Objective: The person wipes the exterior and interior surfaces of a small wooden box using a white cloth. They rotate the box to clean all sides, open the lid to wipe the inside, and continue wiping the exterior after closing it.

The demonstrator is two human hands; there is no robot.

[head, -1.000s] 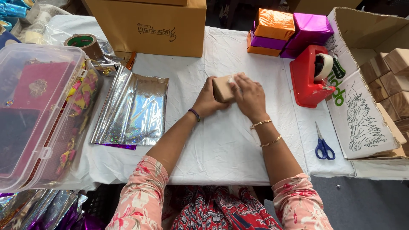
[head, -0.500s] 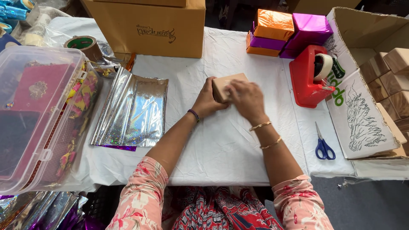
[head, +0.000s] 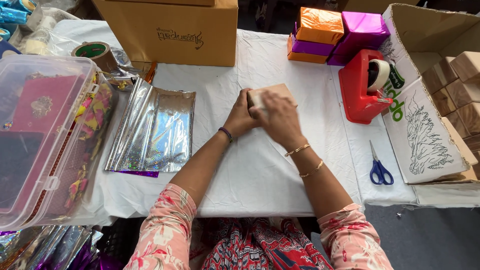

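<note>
A worktop under a white cloth carries everything; at its far edge stands a large brown cardboard carton, and along the right side an open cardboard box with a tree drawing on its flap holds rows of small tan boxes; on the left a clear plastic storage bin with a lid holds red and patterned material; beside it lies a stack of silver holographic wrapping sheets, flat on the cloth; near the far edge sit wrapped boxes in orange and magenta foil, stacked together; just in front of them stands a red tape dispenser with a roll of clear tape; in the middle of the worktop sits a small tan box, resting on the cloth, held between both hands; the left hand grips its near left side, fingers curled on it; the right hand lies over its top and near face, palm down, pressing on it; a roll of brown packing tape rests at the far left; blue-handled scissors lie closed near the right edge, well apart from the hands.
</note>
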